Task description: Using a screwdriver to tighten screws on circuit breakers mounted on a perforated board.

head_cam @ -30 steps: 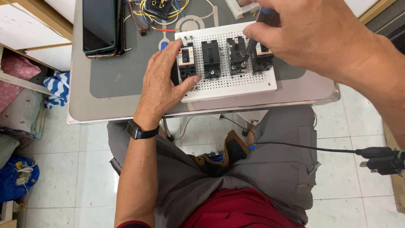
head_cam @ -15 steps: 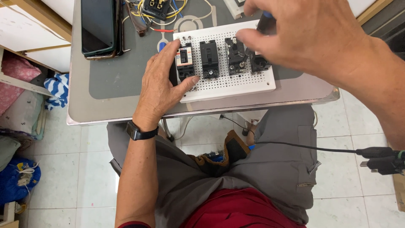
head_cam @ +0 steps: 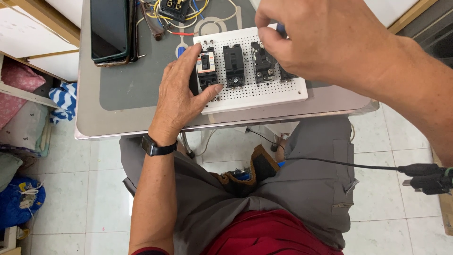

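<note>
Both hands touch breakers: left hand (head_cam: 181, 97) flat, right hand (head_cam: 321, 40) pinching.

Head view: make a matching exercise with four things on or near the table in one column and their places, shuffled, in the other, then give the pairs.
Things:
1. left hand
2. right hand
3. dark phone
4. bundle of coloured wires

Places:
A. lying at the table's far left
B. fingertips pinching over the third breaker on the white perforated board
C. at the far edge, beyond the board
D. resting on the board's left end, thumb on its near edge

Pairs: 1-D, 2-B, 3-A, 4-C
</note>
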